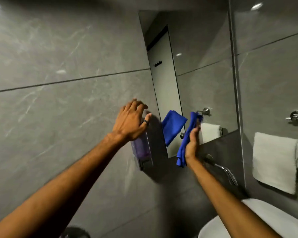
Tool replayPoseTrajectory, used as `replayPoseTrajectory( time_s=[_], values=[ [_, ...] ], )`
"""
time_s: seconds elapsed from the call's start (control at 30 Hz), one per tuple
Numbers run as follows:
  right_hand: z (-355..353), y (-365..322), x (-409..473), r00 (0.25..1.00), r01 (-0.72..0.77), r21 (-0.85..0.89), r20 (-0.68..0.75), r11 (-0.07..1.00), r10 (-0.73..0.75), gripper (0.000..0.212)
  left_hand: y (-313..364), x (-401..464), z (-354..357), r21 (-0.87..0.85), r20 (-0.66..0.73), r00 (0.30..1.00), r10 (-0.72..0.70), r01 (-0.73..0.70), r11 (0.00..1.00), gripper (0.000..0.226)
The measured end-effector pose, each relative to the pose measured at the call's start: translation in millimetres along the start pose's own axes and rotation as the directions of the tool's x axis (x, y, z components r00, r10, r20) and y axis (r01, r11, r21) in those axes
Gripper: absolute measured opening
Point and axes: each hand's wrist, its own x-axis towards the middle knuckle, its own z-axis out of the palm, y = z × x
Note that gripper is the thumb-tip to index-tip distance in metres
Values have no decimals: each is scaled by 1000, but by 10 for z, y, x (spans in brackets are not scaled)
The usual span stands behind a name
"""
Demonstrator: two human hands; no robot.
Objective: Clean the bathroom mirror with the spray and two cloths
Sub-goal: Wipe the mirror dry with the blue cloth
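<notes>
The frameless mirror [201,69] hangs on the grey tiled wall at upper right. My right hand [193,141] presses a blue cloth [186,143] flat against the mirror's lower left part; the cloth's reflection shows in the glass beside it. My left hand [131,121] is spread with fingers apart on top of a wall-mounted soap dispenser [143,150] with purple liquid, left of the mirror. It holds nothing. No spray bottle or second cloth is in view.
A white towel [275,160] hangs on a chrome rail on the right wall. Below the mirror a chrome tap [224,170] curves over the white basin [258,219]. A dark round object [74,232] sits at the bottom edge.
</notes>
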Motion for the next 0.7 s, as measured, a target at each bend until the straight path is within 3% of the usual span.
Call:
replayPoseTrajectory(
  time_s=[0.07,0.13,0.17,0.33,0.5,0.6,0.7],
  values=[
    [232,212,176,950,296,-375,207,878,-232,49,-193,357,-22,149,27,997,77,-80,986,68],
    [372,505,279,829,559,-652,429,513,-359,56,-350,659,-13,290,44,994,99,-108,951,75],
    [403,625,294,793,601,-711,475,364,-381,59,-403,748,10,334,23,994,103,-105,937,76],
    [127,894,692,662,724,-671,613,159,-431,60,-553,905,292,495,-173,964,202,-93,864,77],
    [-573,933,1310,767,609,-736,450,296,-458,60,-604,947,386,523,-240,942,234,-77,849,77],
    [-915,818,1760,784,583,-740,403,335,-472,59,-573,962,408,531,-243,941,234,-73,844,78],
    [-1192,695,2142,858,454,-777,249,436,-449,61,-567,973,384,528,-241,946,218,-61,847,79]
  ],
)
